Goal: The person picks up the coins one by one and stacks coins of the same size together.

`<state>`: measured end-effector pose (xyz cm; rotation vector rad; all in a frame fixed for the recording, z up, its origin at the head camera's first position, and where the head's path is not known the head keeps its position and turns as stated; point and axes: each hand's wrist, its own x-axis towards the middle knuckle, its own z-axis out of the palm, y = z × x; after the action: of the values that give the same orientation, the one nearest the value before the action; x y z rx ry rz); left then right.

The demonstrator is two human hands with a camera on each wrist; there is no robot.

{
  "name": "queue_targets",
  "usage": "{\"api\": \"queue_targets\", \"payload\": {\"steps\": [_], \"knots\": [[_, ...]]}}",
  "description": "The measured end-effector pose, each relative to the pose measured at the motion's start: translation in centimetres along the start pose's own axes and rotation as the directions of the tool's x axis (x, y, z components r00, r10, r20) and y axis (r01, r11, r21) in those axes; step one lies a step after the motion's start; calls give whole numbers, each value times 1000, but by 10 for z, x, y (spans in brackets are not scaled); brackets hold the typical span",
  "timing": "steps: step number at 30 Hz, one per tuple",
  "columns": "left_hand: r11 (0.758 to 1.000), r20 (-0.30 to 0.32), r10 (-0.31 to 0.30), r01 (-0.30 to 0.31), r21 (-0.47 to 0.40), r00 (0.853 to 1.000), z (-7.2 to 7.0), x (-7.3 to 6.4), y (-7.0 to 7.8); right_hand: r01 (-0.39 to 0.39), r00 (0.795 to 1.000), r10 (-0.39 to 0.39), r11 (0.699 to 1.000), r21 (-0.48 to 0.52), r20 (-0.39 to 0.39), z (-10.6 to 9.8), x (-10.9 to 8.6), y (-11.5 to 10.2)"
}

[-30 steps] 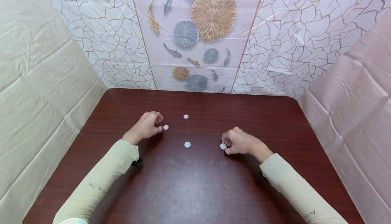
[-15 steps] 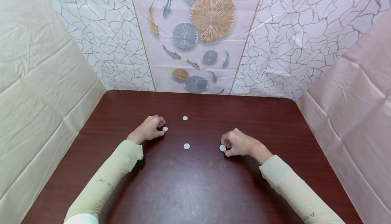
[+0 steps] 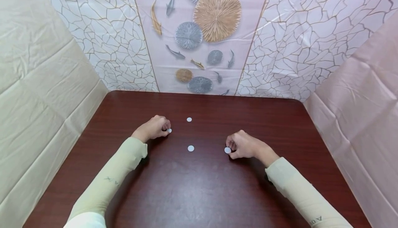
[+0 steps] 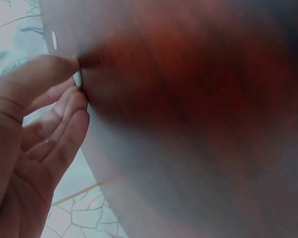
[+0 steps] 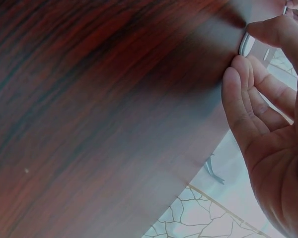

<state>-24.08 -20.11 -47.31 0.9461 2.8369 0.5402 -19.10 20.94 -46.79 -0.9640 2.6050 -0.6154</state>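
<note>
Thumb and fingertips of my left hand [image 3: 153, 127] are at opposite edges of a small, flat white disc [image 3: 169, 130], pinching it at the table surface. In the left wrist view that disc [image 4: 78, 79] appears edge-on between thumb and fingers. Over to the right, my right hand [image 3: 245, 144] pinches a second white disc [image 3: 227, 150] the same way, its edge [image 5: 245, 45] framed by thumb and fingertips in the right wrist view. Two more white discs lie between the hands: a far one [image 3: 189, 119] and a nearer one [image 3: 191, 148].
The dark red-brown wooden table [image 3: 199, 193] has rounded far corners. Behind it hangs a patterned sheet [image 3: 217, 15] with printed fish and round shapes. Pale cloth walls [image 3: 37, 83] stand along both sides.
My left hand has moved slightly right, its thumb and fingers closing round the disc beside it. The right hand stays at its disc, and the two middle discs have not moved.
</note>
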Motion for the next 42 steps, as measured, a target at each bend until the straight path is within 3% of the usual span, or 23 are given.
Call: {"api": "queue_targets", "payload": {"steps": [7, 15, 21, 35, 42], "knots": [[998, 92, -56, 58, -13, 994, -2, 8, 0, -8, 1000, 8, 1000, -9, 8, -1, -3, 1], [996, 101, -37, 28, 82, 994, 1, 16, -3, 4, 1000, -4, 1000, -1, 8, -1, -3, 1], [989, 101, -55, 41, 144, 993, 2, 21, -4, 9, 1000, -9, 1000, 4, 5, 0, -2, 0], [989, 91, -72, 59, 136, 993, -4, 10, -7, -8, 1000, 8, 1000, 8, 17, -1, 0, -2], [989, 78, -17, 6, 151, 997, -10, 2, -3, 2, 1000, -2, 1000, -20, 0, -1, 2, -2]]}}
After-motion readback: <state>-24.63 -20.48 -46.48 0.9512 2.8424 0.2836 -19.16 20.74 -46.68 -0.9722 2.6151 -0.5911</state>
